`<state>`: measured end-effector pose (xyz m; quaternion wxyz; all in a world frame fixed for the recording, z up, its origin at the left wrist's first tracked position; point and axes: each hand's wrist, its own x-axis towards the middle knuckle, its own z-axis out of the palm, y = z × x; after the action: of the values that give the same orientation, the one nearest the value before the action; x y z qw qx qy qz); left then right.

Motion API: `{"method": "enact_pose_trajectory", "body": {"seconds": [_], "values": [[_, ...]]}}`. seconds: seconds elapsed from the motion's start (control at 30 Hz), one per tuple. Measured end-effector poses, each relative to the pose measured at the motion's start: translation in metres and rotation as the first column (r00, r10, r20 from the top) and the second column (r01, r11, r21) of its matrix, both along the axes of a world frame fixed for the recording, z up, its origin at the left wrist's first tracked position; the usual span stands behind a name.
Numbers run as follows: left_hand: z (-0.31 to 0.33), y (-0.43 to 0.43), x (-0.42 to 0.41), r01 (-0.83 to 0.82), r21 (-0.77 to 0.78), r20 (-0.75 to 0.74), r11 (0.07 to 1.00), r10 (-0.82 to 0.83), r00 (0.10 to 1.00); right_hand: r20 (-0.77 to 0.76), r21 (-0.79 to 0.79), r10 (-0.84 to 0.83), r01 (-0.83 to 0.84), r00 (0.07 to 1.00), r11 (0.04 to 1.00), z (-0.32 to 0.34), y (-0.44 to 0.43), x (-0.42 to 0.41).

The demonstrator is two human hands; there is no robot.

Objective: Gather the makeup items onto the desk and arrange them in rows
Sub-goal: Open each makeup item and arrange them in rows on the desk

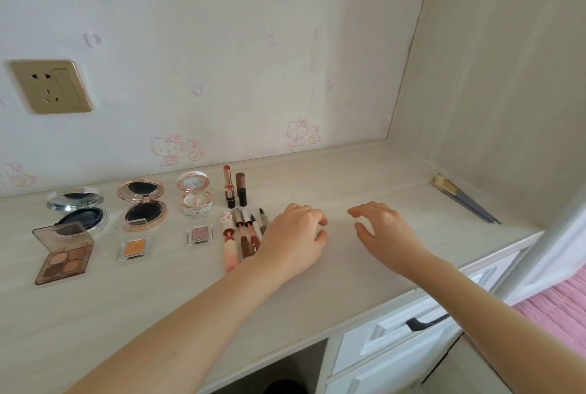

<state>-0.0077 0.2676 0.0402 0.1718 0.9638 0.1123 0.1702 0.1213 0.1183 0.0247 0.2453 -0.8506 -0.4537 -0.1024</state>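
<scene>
Two hands above the desk: left hand, fingers curled beside lip tubes, contents unclear, possibly none; right hand spread, empty; brushes well apart.

- No lettering, brand name or number is coming through clearly enough to read anywhere in view.
- The wallpaper is carrying only faint pink cartoon drawings of a cat and a bunny, and no words are showing beside them.
- The makeup items are showing patterns and colours only. Any print on their lids and cases is appearing too small and blurred to make out.
- The wall socket is showing no legible marking.
</scene>
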Motion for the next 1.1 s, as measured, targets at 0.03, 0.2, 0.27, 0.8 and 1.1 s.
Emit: {"method": "enact_pose_trajectory", "body": {"seconds": [0.03,0.2,0.27,0.8,1.1], "values": [[-0.001,-0.006,0.009,0.015,-0.011,-0.014,1.000,-0.015,1.000,0.003,-0.010,-0.019,0.019,1.000,1.000,0.002,-0.008,0.006],[-0.009,-0.039,0.057,0.080,-0.040,-0.061,0.996,-0.082,0.995,0.013,-0.033,-0.129,0.129,0.992,0.991,0.008,-0.047,0.047],[-0.011,-0.052,0.076,0.117,-0.048,-0.059,0.992,-0.120,0.991,0.026,-0.049,-0.177,0.178,0.984,0.983,0.011,-0.064,0.063],[-0.028,-0.125,0.221,0.249,-0.127,-0.067,0.960,-0.259,0.964,-0.099,-0.203,-0.540,0.514,0.836,0.833,0.006,-0.148,0.185],[-0.036,-0.152,0.271,0.269,0.102,-0.261,0.958,-0.235,0.936,-0.210,-0.145,-0.585,0.566,0.784,0.811,0.002,-0.138,0.207]]}}
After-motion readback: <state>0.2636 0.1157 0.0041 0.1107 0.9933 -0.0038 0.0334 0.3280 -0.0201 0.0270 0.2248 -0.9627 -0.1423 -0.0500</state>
